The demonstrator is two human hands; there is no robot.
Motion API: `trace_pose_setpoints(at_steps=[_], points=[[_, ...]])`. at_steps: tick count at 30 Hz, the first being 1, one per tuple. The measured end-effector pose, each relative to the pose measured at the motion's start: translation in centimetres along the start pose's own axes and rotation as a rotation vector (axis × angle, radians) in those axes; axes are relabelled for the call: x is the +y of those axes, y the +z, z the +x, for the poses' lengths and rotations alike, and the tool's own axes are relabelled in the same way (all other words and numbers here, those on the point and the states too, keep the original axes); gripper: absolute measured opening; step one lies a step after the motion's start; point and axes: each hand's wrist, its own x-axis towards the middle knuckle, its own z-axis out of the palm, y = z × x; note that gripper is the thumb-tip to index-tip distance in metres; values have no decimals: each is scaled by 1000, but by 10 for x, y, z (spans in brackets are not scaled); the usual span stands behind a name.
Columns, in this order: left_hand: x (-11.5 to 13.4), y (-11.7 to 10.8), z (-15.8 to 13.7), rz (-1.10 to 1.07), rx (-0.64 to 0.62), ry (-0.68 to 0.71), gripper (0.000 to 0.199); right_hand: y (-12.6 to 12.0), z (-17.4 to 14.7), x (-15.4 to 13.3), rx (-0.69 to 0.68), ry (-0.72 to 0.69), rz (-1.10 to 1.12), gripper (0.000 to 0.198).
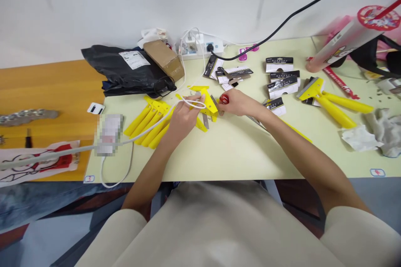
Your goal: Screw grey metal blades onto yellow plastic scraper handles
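My left hand (pixel 184 117) is closed on a yellow scraper (pixel 209 103), whose head with a metal blade points right over the table. A loop of white cable crosses that hand. Close by, my right hand (pixel 238 102) is closed round a small red-handled tool (pixel 224 99), next to the blade. Only part of the tool shows, and I cannot tell whether it touches the scraper. Below and left of my left hand lies a row of several yellow scrapers (pixel 147 123), partly covered by my wrist.
Black-and-white cardboard sleeves (pixel 283 86) lie behind my right forearm, near two yellow scrapers (pixel 332 102). At the back are a black plastic parcel (pixel 122 73), a brown box (pixel 164 59) and a power strip (pixel 200 48). A tall tube (pixel 341 41) leans at right; crumpled tissue (pixel 360 138) lies near it.
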Motion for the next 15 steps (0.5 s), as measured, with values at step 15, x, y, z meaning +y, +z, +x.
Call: trace_pose_setpoints(at_steps=[15], points=[[42,0,11,-504,137,-266,29,-20,-30,-18,239,-308,174,21]])
